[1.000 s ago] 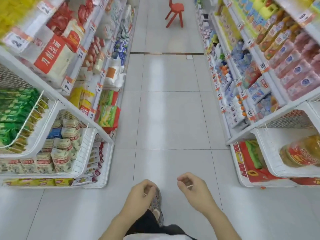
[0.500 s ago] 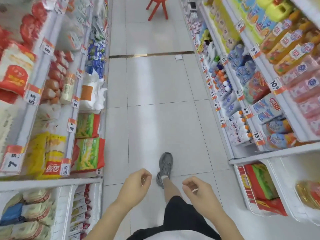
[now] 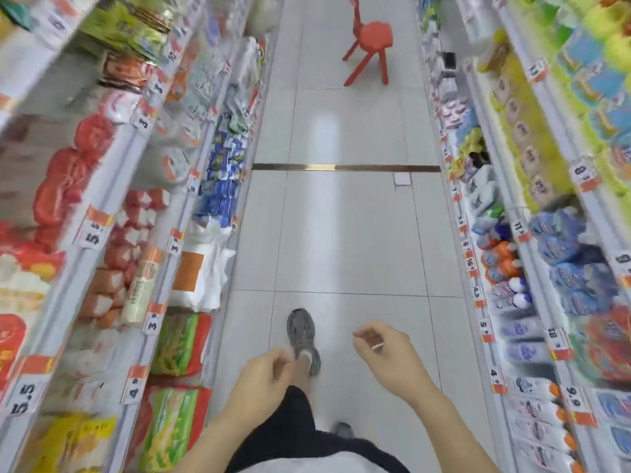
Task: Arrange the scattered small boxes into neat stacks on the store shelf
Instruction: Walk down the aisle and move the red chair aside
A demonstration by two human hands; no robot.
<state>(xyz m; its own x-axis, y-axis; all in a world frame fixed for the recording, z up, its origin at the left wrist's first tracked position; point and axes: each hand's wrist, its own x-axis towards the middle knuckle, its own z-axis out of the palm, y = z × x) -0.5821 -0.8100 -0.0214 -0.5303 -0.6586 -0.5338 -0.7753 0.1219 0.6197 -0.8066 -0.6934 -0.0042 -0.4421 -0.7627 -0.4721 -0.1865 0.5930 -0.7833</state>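
Observation:
I stand in a store aisle between two long runs of shelves. My left hand (image 3: 263,380) hangs low in front of me, fingers loosely curled, holding nothing. My right hand (image 3: 389,356) hangs beside it, also loosely curled, and I make out nothing in it. The left shelf (image 3: 155,240) carries bags and packets behind orange price tags. Bottles and packs fill the right shelf (image 3: 478,268). The picture is blurred, and I cannot pick out any scattered small boxes.
A red plastic chair (image 3: 370,39) stands in the aisle far ahead. A metal floor strip (image 3: 345,167) crosses the tiles, with a white paper scrap (image 3: 402,179) just past it on the right. My grey shoe (image 3: 302,336) is forward on the floor.
I have moved forward down the aisle: the wire baskets slid out of view and the chair and floor strip came closer. Both hands stay loosely curled and empty.

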